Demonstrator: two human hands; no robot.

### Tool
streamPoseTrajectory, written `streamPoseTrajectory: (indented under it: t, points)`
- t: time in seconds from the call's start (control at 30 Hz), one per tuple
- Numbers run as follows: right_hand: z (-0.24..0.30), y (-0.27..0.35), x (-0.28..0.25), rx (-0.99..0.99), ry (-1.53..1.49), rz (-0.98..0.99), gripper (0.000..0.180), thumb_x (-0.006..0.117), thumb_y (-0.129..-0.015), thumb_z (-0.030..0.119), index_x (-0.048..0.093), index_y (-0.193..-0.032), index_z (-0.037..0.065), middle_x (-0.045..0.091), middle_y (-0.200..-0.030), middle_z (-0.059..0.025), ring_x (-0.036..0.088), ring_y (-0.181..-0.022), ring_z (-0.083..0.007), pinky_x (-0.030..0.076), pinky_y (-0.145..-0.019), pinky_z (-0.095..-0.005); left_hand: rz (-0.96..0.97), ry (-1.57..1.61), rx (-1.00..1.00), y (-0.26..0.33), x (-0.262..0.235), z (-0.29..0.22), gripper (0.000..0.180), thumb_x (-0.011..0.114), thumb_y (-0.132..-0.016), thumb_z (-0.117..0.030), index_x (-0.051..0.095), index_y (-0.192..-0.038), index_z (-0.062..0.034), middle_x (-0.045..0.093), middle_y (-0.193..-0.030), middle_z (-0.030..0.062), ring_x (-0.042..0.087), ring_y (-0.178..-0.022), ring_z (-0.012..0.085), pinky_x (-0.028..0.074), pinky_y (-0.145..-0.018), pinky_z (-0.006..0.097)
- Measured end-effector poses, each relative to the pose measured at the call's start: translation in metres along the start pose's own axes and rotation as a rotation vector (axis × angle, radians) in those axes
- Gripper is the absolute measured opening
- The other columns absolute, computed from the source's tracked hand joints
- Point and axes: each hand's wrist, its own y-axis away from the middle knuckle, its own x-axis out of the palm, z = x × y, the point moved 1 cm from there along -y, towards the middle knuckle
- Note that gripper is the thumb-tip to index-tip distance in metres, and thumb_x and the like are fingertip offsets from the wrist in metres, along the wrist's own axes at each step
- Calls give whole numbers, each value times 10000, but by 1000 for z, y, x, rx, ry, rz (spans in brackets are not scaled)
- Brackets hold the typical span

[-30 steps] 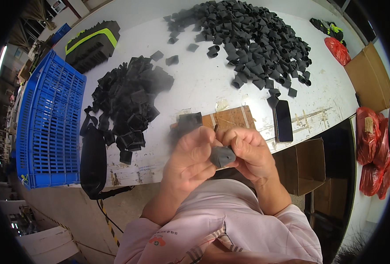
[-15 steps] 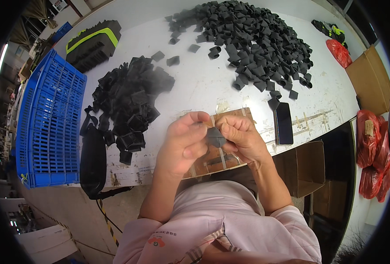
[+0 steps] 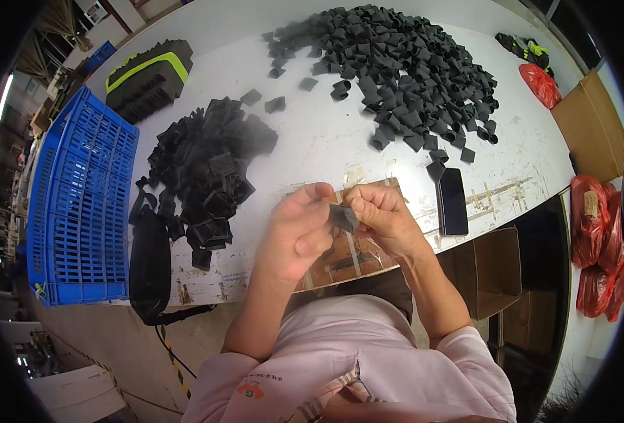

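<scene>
Pinched between both hands (image 3: 340, 225), small dark-grey foam piece (image 3: 343, 218)

We see a white, scuffed worktop (image 3: 326, 151) carrying 2 heaps of small black pieces: a broad loose heap (image 3: 403, 67) at the far right and a tighter pile (image 3: 206, 169) to the left, with a few strays (image 3: 276, 104) between them. A blue slatted crate (image 3: 79, 211) lies along the left edge, a black-and-green case (image 3: 146, 77) sits at the far left corner, and a black handheld tool (image 3: 150, 264) rests at the near edge. A dark phone (image 3: 453, 201) lies flat on the right, just beside a brown board (image 3: 340, 261) that overhangs the near edge.
</scene>
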Motion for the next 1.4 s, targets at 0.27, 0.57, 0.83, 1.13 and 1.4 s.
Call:
streamPoseTrajectory:
  t: [0.27,0.57,0.83,1.13,1.4]
  points:
    - [8,4,11,6,122,10,236,522,-875,252,514,-728,68,418,-625,87,349,-571,-9,272,-490,-169,-72,20,-25,3,-13,-1,192,440,-855,21,434,-1046,2,561,-790,84,298,-356,19,248,-350,168]
    - [-11,-1,-6,-49,100,-5,271,520,-869,294,494,-728,65,404,-615,42,353,-504,-46,288,-441,-174,-151,-421,245,0,1,13,208,499,-846,-25,428,-1037,17,542,-761,76,324,-411,24,250,-377,162]
    - [-7,-1,-4,0,91,59,273,519,-875,264,507,-705,50,427,-629,72,363,-588,-30,299,-515,-186,-98,-573,308,8,-2,15,237,509,-846,-43,429,-1053,39,550,-788,81,390,-469,47,306,-426,172]
    - [7,13,7,-476,717,-337,250,606,-790,241,548,-835,2,507,-705,-84,496,-601,-180,402,-519,-286,3,-1367,794,-3,17,6,160,574,-710,64,606,-851,-3,581,-883,96,541,-843,184,427,-744,271]
    - [24,17,34,-845,1370,-333,261,664,-640,146,569,-834,-1,505,-704,-75,519,-636,-216,432,-481,-297,-184,-417,638,7,15,14,146,546,-841,-146,536,-878,-5,530,-865,92,475,-845,183,408,-774,305]
